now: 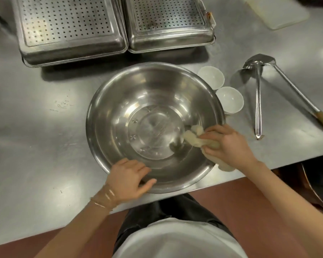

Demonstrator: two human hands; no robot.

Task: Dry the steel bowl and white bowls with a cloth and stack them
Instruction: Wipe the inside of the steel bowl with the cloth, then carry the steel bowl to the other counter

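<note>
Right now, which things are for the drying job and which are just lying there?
For the job: steel bowl, cloth in the right hand, two white bowls, left hand steadying the rim.
Just lying about: two perforated trays, ladle, spatula.

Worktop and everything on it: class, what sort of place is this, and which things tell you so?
Probably a commercial kitchen: a steel worktop, two perforated steel trays, a big steel bowl and long-handled ladles.

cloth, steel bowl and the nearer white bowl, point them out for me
cloth (191, 135), head view, on the bunched end inside the bowl
steel bowl (138, 101), head view, on the bare inner wall
nearer white bowl (229, 99), head view, on its inside
</note>
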